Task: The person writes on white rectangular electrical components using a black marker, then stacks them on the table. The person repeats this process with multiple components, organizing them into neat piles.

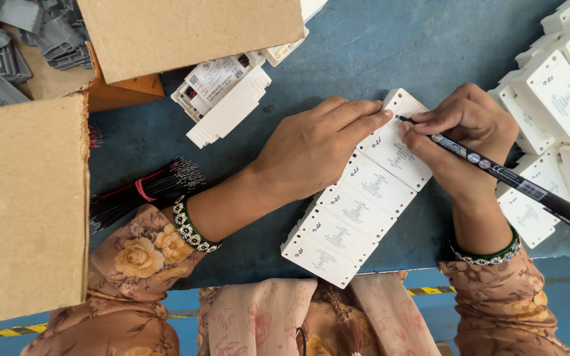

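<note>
Basically, right hand [460,132] pinches a black marker pen [509,178], tip on the top unit of a row of white plastic modules [357,204] lying diagonal at centre of the blue table [364,46]. Left hand [311,148] lies flat, fingers spread narrow, pressing that same row down. Risk: row's lower end sits close to the table edge at 6 o'clock, so a push could slide it off; a slipping pen would smear the mark. Stacked white modules [562,92] crowd 3 o'clock, cardboard boxes [24,204] block 9; open room only toward 12.
</note>
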